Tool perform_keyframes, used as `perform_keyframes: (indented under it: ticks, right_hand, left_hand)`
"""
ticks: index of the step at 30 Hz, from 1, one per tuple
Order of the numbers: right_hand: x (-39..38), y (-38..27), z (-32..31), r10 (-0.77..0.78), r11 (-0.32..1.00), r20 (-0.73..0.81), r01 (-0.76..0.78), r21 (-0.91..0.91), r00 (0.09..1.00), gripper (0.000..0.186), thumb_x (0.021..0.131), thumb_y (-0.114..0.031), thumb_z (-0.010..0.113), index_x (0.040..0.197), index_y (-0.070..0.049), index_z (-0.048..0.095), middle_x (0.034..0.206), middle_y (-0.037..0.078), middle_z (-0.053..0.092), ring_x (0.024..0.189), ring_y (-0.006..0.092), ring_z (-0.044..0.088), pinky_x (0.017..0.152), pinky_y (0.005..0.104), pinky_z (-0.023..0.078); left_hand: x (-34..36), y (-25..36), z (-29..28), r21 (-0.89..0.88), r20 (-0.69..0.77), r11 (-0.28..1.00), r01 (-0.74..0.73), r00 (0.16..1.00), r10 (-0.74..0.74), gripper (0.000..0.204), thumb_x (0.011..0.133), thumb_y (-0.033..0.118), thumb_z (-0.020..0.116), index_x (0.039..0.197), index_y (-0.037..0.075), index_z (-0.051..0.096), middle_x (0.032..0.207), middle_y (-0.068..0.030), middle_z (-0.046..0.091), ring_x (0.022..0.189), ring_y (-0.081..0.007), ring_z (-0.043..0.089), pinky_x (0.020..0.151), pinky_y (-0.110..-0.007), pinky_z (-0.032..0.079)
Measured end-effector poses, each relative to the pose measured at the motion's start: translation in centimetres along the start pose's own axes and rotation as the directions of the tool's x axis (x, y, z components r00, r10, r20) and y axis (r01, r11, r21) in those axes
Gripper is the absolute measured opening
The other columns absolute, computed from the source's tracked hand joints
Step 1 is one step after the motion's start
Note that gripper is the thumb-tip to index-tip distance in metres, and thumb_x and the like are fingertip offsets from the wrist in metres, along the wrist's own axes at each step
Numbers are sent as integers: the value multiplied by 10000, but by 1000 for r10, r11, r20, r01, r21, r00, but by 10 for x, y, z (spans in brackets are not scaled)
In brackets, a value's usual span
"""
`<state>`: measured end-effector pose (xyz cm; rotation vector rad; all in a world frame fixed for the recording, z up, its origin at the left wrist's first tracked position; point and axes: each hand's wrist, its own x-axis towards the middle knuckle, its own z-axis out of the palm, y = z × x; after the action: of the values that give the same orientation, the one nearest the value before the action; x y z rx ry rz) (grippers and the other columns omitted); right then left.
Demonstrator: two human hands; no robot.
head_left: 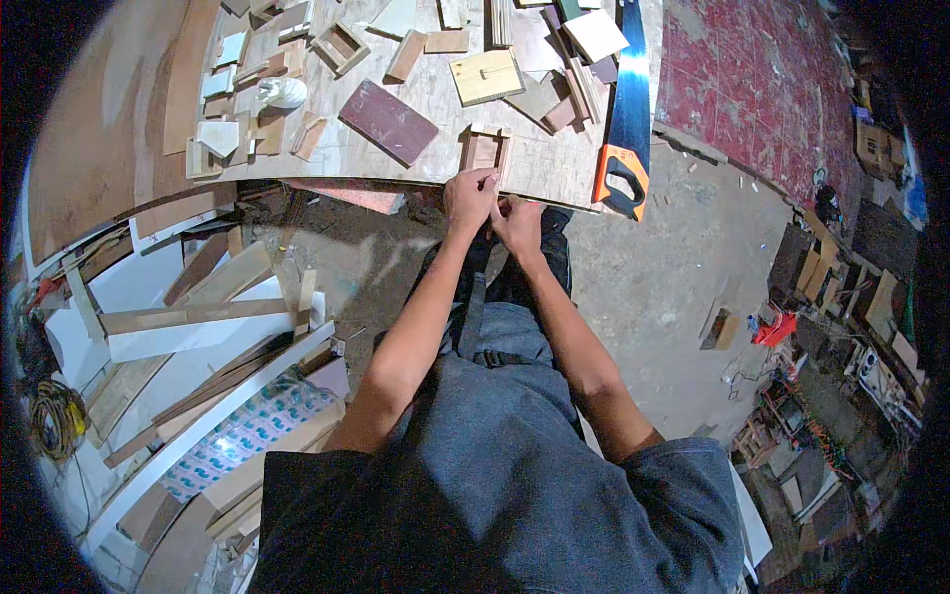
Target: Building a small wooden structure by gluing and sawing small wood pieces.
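A small open wooden frame [506,150] with narrow side rails lies at the near edge of the work table. My left hand [469,201] is closed over the frame's near end, thumb and forefinger pinched together. Beside it, slightly lower, my right hand [518,226] has its fingers bent and pressed together just off the table edge. The fingertips of both hands nearly meet. Anything small between the right fingers is hidden. To the right, a handsaw [631,89] with an orange and black handle rests along the table's right side, its handle at the near corner.
On the table [445,114] lie a dark red-brown board [388,121], a pale square plate [485,76], a white spiral bulb [282,93] and several wood offcuts. Stacked boards [198,327] fill the floor at left. Tools and a red object [775,327] lie at right.
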<state>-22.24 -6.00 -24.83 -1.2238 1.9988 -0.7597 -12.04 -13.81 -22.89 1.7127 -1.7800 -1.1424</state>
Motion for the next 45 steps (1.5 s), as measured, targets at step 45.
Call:
perform_keyframes:
  ticks: [45]
  right_hand:
    - [3, 3, 1, -16, 995, 22, 18, -95, 1000, 364, 888, -314, 774, 851, 46, 740, 717, 194, 713, 634, 306, 706, 639, 398, 546]
  left_hand:
    - [-17, -45, -8, -163, -350, 987, -8, 935, -50, 246, 896, 200, 784, 952, 18, 627, 659, -72, 620, 570, -202, 585, 570, -366, 472]
